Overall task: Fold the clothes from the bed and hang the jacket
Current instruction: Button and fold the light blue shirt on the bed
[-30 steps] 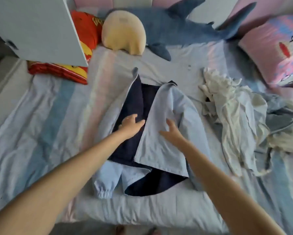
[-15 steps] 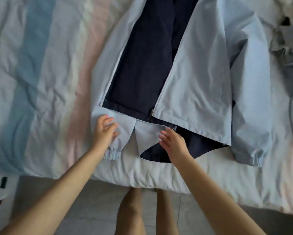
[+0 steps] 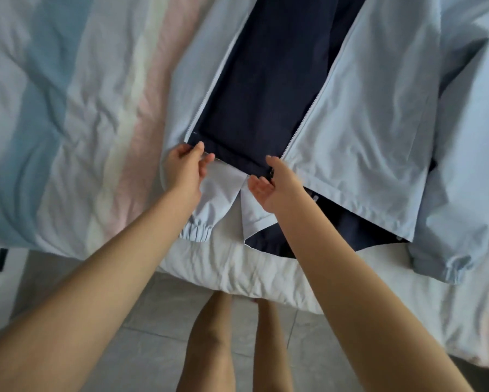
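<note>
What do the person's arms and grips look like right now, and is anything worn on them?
Both forearms are bare, and no sleeve reaches into view. The left grip and the right grip wear no gloves. No watch, bracelet or ring shows on either wrist or on the fingers.

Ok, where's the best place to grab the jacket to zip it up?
Probably the two bottom zipper ends, coming from the hem side at the edge of the bed. The jacket lies flat and open with its hem nearest the person. The left hand pinches one end; the right hand is at the slider.
</note>
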Demonstrator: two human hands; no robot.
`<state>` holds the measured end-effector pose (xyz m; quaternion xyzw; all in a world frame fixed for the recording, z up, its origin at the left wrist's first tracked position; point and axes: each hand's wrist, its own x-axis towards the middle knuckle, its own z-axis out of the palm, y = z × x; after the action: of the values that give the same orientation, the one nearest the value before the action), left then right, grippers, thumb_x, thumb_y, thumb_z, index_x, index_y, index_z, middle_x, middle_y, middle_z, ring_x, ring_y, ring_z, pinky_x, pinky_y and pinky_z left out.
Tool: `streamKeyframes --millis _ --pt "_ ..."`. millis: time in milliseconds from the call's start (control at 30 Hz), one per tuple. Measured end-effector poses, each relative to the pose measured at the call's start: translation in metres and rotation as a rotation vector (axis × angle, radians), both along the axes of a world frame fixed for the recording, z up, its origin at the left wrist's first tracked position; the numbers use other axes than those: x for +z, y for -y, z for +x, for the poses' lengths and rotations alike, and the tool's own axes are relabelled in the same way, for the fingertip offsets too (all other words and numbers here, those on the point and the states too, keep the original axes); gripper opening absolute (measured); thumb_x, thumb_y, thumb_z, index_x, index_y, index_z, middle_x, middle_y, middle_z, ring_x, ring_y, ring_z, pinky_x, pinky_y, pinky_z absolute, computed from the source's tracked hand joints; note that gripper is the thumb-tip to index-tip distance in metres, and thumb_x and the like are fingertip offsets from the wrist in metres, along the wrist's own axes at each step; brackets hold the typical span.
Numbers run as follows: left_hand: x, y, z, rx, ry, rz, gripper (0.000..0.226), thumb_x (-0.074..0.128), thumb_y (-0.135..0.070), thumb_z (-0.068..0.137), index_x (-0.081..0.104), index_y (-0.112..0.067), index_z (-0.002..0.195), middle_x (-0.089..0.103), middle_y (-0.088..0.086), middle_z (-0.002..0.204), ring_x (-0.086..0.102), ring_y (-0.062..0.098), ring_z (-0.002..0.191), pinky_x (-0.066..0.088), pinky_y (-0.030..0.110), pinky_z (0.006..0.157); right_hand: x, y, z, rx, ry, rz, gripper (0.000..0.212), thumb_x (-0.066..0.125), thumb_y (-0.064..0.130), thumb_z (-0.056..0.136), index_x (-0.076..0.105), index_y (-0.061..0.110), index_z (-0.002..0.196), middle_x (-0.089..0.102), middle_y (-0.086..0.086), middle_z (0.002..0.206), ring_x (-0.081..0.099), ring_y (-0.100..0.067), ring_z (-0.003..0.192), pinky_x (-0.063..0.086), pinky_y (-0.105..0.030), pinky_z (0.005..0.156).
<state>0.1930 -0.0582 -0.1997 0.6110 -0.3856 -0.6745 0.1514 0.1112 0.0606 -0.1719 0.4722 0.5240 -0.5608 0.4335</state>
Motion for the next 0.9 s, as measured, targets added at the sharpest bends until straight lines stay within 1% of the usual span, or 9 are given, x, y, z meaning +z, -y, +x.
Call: streamKeyframes --millis 67,200,267,333,467,600,700,800,900 --pt "-0.003 0.003 -0.003 0.044 0.016 -0.032 0.021 0.058 -0.003 0.091 0.045 -0.015 0.08 0.059 -0.006 0.05 0.066 0.006 0.052 0.038 0.015 0.039 -0.006 -0.001 -0.002 0.0 -0.004 0.021 0.044 0.075 0.032 0.082 0.055 0.013 0.117 0.053 -0.008 0.1 0.06 -0.017 0.072 0.053 -0.023 0.043" --pt "-0.005 0.002 -0.004 0.0 0.001 -0.079 0.018 0.054 0.001 0.092 0.045 -0.014 0.086 0.06 0.007 0.084 0.07 0.011 0.06 0.048 0.017 0.048 -0.02 -0.003 -0.015 -0.036 0.005 0.044 0.03 0.077 0.034 0.079 0.06 0.018 0.098 0.057 -0.003 0.095 0.058 -0.012 0.064 0.039 -0.012 0.034" --pt "-0.006 -0.001 -0.001 -0.029 0.0 -0.13 0.022 0.052 0.003 0.093 0.043 -0.015 0.083 0.058 0.008 0.087 0.07 0.01 0.06 0.048 0.016 0.05 -0.029 -0.005 -0.013 -0.122 -0.043 0.029 0.019 0.073 0.025 0.084 0.062 0.017 0.098 0.062 -0.004 0.1 0.055 -0.011 0.065 0.034 -0.011 0.031" --pt "-0.003 -0.003 0.003 -0.059 0.002 -0.18 0.025 0.051 0.004 0.093 0.041 -0.015 0.08 0.058 0.008 0.085 0.07 0.008 0.061 0.049 0.015 0.05 -0.035 -0.007 -0.006 -0.114 -0.131 0.077 0.028 0.075 0.023 0.082 0.065 0.012 0.106 0.067 -0.006 0.108 0.058 -0.011 0.068 0.038 -0.014 0.035" --pt "0.005 -0.011 0.008 -0.145 0.006 -0.298 0.03 0.047 0.007 0.093 0.038 -0.015 0.075 0.055 0.01 0.081 0.071 0.01 0.069 0.054 0.02 0.058 -0.025 -0.026 0.009 0.071 -0.274 0.188 0.031 0.077 0.034 0.079 0.063 0.008 0.088 0.071 -0.003 0.079 0.058 -0.006 0.054 0.041 -0.017 0.046" --pt "0.028 -0.029 0.027 -0.498 -0.034 -0.745 0.024 0.051 0.001 0.088 0.046 -0.018 0.075 0.067 0.01 0.106 0.07 0.021 0.092 0.056 0.033 0.075 -0.005 -0.066 0.02 0.307 -0.431 0.128 0.029 0.066 0.035 0.088 0.062 0.009 0.076 0.07 0.001 0.067 0.055 -0.005 0.046 0.043 -0.015 0.045" --pt "0.052 -0.049 0.038 -0.744 -0.056 -1.085 0.016 0.048 0.002 0.087 0.061 -0.005 0.094 0.07 0.008 0.11 0.068 0.019 0.099 0.055 0.035 0.083 0.015 -0.095 0.022 0.459 -0.503 0.116 0.033 0.064 0.027 0.091 0.059 0.005 0.066 0.063 0.002 0.05 0.056 -0.007 0.042 0.046 -0.017 0.046" --pt "0.07 -0.08 0.035 -0.683 -0.127 -0.95 0.01 0.056 -0.004 0.088 0.064 -0.001 0.093 0.069 0.005 0.111 0.064 0.005 0.105 0.051 0.02 0.088 0.027 -0.121 0.024 0.448 -0.53 0.055 0.025 0.062 0.02 0.092 0.06 0.002 0.074 0.065 -0.002 0.058 0.062 -0.007 0.052 0.05 -0.017 0.053" --pt "0.079 -0.106 0.017 -0.318 -0.124 -0.488 0.005 0.065 -0.002 0.085 0.066 -0.007 0.084 0.071 0.003 0.095 0.068 0.003 0.092 0.051 0.016 0.082 0.034 -0.143 0.027 0.404 -0.552 -0.037 0.016 0.061 0.02 0.092 0.061 0.005 0.085 0.065 -0.001 0.061 0.064 -0.007 0.061 0.053 -0.018 0.062"
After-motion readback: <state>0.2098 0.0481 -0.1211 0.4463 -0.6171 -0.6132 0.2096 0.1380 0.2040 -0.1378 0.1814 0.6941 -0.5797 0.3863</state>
